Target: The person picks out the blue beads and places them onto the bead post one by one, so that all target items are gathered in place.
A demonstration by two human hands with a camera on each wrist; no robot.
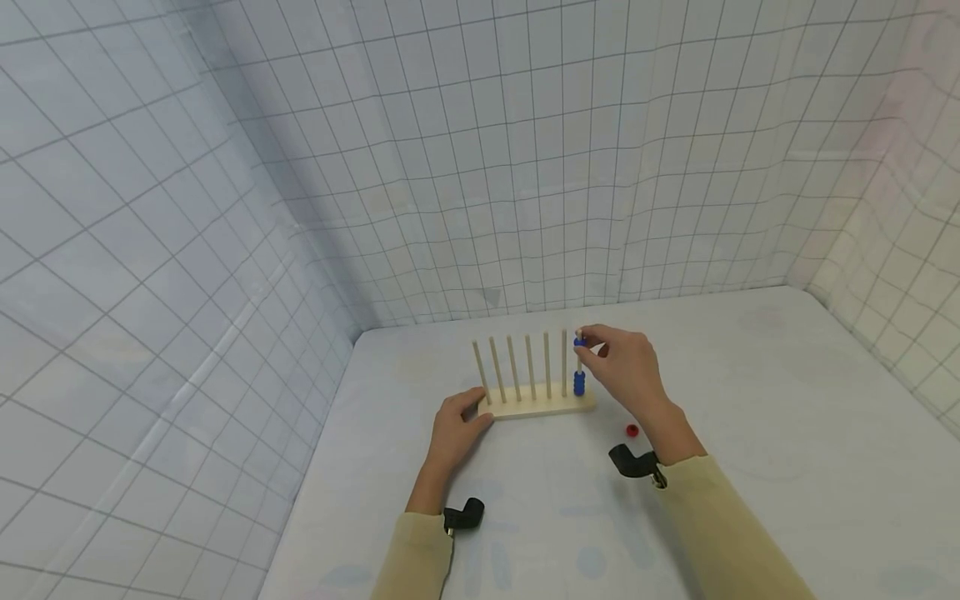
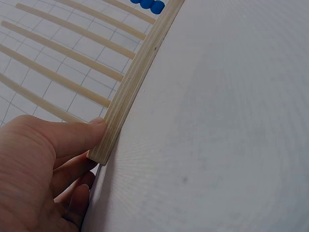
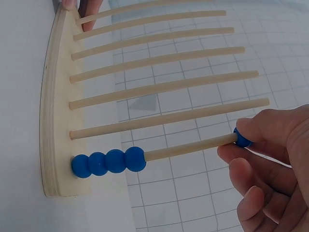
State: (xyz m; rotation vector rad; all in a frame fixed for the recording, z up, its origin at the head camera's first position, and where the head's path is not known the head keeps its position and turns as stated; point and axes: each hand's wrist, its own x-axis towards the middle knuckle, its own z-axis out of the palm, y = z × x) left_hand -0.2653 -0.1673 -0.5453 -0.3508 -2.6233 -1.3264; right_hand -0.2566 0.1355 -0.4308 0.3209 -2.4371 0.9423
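A pale wooden bead stand (image 1: 537, 406) with a row of upright pegs stands on the table. My left hand (image 1: 453, 433) grips the left end of its base, thumb along the front edge and fingers behind. At the other end, my right hand (image 1: 628, 367) pinches a blue bead (image 3: 244, 140) between thumb and forefinger, at the top of the rightmost peg (image 3: 188, 146). The peg's tip reaches into the bead. Several blue beads (image 3: 116, 161) sit stacked at the foot of that peg. The other pegs (image 1: 530, 367) are bare.
A single red bead (image 1: 632, 431) lies on the white table (image 1: 547, 517), right of the stand and close by my right wrist. White grid-patterned sheets (image 1: 480, 167) hang behind the table and along both sides.
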